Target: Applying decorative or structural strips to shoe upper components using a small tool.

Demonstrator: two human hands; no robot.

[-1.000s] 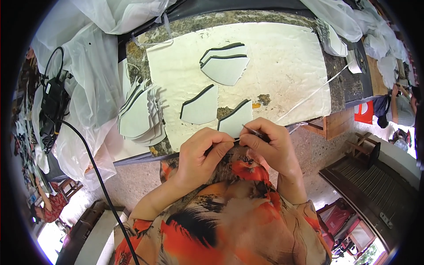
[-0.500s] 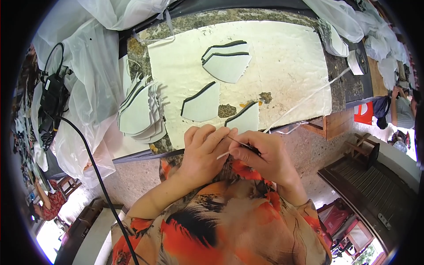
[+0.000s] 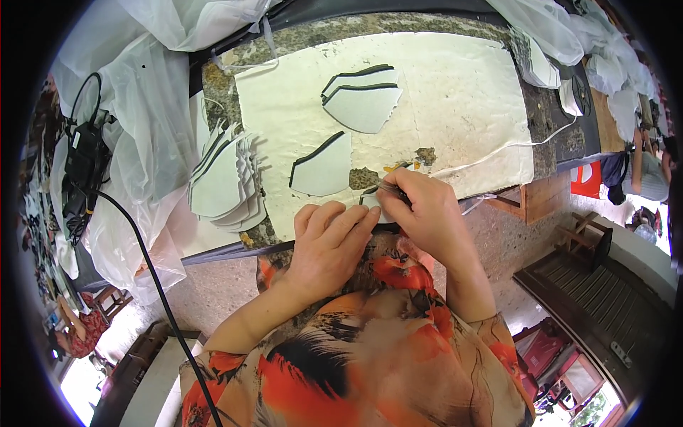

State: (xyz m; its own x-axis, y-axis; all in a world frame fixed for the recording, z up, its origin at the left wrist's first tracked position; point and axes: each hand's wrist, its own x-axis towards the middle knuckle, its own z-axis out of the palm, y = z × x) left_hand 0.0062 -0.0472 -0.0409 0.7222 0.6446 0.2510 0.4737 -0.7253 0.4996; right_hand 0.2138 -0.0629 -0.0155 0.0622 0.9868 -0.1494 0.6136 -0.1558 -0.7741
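A white curved piece with a dark trimmed edge (image 3: 368, 200) lies at the near edge of the worktop, mostly covered by my hands. My left hand (image 3: 329, 238) is bent over its near side, thumb and forefinger closed at its rim; the fingertips' exact grip is partly hidden. My right hand (image 3: 425, 212) pinches a slim dark metal tool (image 3: 390, 188) above the same piece. What kind of tool it is cannot be told. A narrow white tape (image 3: 491, 151) runs from the right to beside my right hand. Another dark-edged white piece (image 3: 324, 169) lies farther left.
Two overlapping white pieces (image 3: 366, 107) lie on the worn cream sheet (image 3: 469, 92). At the left sits a stack of similar pieces (image 3: 224, 181), near plastic bags (image 3: 146, 142) and a black cable (image 3: 153, 263). A tape spool (image 3: 575, 97) stands at the right.
My right hand has moved up and away from my left, bringing the tool over the piece. The white tape has slackened into a curve. My left hand stays nearly in place.
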